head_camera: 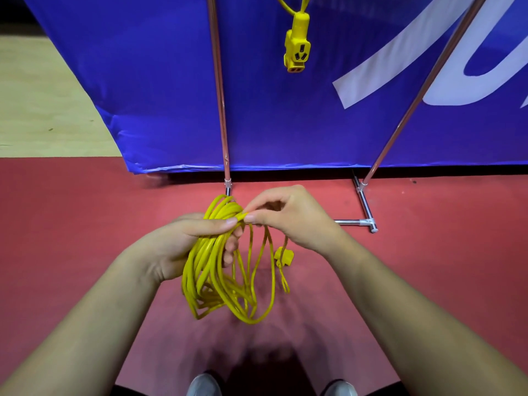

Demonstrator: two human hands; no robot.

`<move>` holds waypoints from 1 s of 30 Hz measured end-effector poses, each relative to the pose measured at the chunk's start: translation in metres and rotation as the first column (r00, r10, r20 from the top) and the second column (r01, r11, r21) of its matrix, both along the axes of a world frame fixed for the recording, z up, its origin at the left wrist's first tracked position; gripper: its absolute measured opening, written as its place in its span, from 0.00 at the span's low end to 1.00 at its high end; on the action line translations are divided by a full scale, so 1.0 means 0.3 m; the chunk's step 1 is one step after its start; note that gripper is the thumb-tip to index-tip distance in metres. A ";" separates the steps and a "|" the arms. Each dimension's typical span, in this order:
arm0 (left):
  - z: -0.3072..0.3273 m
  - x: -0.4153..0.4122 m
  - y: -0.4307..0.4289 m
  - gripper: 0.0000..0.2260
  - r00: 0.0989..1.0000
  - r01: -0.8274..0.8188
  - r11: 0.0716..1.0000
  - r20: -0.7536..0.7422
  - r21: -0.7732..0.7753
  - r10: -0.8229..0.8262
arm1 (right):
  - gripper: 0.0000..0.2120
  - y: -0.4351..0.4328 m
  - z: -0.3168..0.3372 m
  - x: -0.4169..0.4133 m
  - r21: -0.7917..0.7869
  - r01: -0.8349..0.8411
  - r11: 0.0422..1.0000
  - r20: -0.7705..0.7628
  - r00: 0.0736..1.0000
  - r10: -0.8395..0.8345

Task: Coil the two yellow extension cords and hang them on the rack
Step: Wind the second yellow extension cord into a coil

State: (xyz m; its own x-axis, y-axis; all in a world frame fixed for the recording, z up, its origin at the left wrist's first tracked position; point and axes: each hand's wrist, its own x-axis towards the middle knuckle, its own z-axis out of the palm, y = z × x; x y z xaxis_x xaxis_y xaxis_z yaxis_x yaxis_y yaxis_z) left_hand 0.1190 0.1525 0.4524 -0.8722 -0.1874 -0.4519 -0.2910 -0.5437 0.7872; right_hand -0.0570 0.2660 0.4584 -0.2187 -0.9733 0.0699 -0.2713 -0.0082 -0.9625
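Nearest me, my left hand (188,244) grips the coiled yellow cord (217,270) while my right hand (288,218) pinches a strand at its top, above red floor (85,224); beyond, the rack (221,110) carries a hanging yellow socket (297,47).

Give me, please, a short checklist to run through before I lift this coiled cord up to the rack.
1. Left hand grips the coil: ok.
2. Right hand pinches a strand at the coil's top: ok.
3. Loops even: not ok, several hang wider and lower than the rest.
4. Loose end secured: not ok, it dangles beside the loops under the right wrist.
5. Other cord hung: cannot tell. Its socket end dangles beside the rack upright, but where it hangs from is out of frame.
6. Free room on the rack's top bar: cannot tell, out of frame.
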 end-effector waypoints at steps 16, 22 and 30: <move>0.021 0.007 -0.044 0.08 0.908 -0.169 0.944 -0.328 0.284 0.261 | 0.09 0.063 -0.453 -0.236 0.463 0.073 0.883 -0.157 0.988 0.000; 0.033 0.001 -0.038 0.06 0.862 -0.342 0.894 -0.282 0.290 0.422 | 0.11 0.067 -0.493 -0.215 0.447 0.209 0.870 0.028 0.969 -0.247; 0.017 0.003 -0.063 0.16 0.871 -0.379 0.907 -0.261 0.182 0.416 | 0.05 0.003 -0.264 -0.195 0.134 0.407 0.904 0.096 0.902 -0.420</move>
State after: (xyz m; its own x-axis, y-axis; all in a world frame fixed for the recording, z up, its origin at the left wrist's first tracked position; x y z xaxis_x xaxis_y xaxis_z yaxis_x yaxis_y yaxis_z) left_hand 0.1199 0.1335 0.4576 -0.8299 -0.5061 -0.2348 0.1989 -0.6615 0.7231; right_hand -0.1155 0.2669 0.3792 -0.6033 -0.7932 -0.0826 -0.1106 0.1859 -0.9763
